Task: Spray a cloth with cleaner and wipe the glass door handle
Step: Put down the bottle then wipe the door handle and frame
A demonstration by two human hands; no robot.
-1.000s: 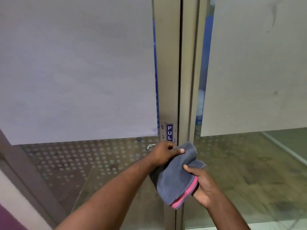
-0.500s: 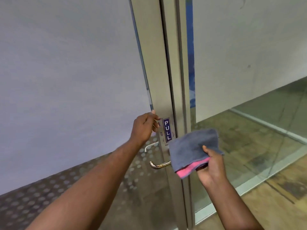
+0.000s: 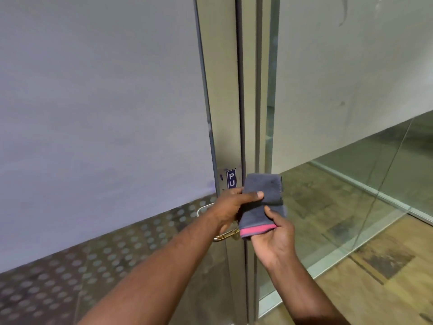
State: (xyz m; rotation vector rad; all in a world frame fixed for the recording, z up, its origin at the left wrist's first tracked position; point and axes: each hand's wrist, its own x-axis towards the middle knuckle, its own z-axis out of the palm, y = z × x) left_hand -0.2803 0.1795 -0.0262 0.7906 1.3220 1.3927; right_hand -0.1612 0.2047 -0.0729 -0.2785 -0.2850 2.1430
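Fingers [image 3: 255,196]: left hand [image 3: 230,205] pinches cloth [image 3: 262,184] top, right hand [image 3: 274,240] grips bottom | handle [image 3: 225,235] behind left hand

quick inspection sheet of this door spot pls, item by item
surface: door, frosted glass above, dotted band below; metal frame
job's things: cloth, grey with a pink edge, folded, held in front of the frame; handle, brass lever just left of the pink edge
clutter: nothing seen
grippers: left hand pinches the cloth's middle; right hand holds its lower end
cables: nothing seen
surroundings: PULL sign, glass wall, wood-look floor
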